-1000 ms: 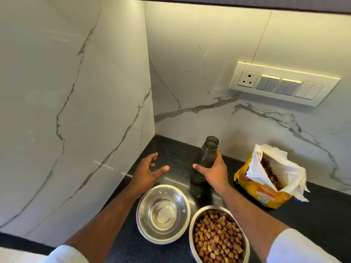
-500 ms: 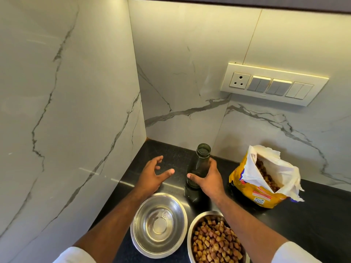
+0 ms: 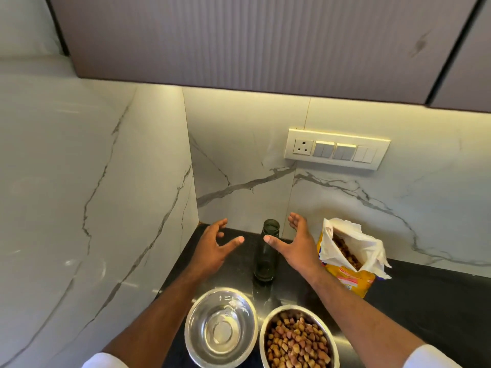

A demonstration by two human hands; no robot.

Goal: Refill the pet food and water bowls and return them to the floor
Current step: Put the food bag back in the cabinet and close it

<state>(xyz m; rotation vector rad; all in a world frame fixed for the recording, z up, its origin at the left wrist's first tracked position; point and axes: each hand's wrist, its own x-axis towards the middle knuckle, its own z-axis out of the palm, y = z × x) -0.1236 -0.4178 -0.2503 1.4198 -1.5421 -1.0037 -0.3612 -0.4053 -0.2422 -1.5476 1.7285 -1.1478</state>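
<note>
Two steel bowls stand side by side on the black counter [image 3: 425,301]. The left bowl [image 3: 221,328] holds clear water. The right bowl [image 3: 299,338] is full of brown kibble. Behind them a dark glass bottle [image 3: 266,251] stands upright with no cap. My left hand [image 3: 212,248] hovers open to the left of the bottle. My right hand [image 3: 297,245] hovers open to its right, fingers spread, thumb close to the glass but not gripping it. A yellow pet food bag [image 3: 350,258] with a white lining stands open right of my right hand.
Marble walls meet in a corner behind the bottle, and the left wall runs close beside the water bowl. A switch panel [image 3: 336,150] is on the back wall. Overhead cabinets [image 3: 252,41] hang above. Bare counter stretches to the right of the bag.
My right hand has let go of the bottle and opened. Both hands now hover spread on either side of it. The camera has tilted up, showing the cabinets.
</note>
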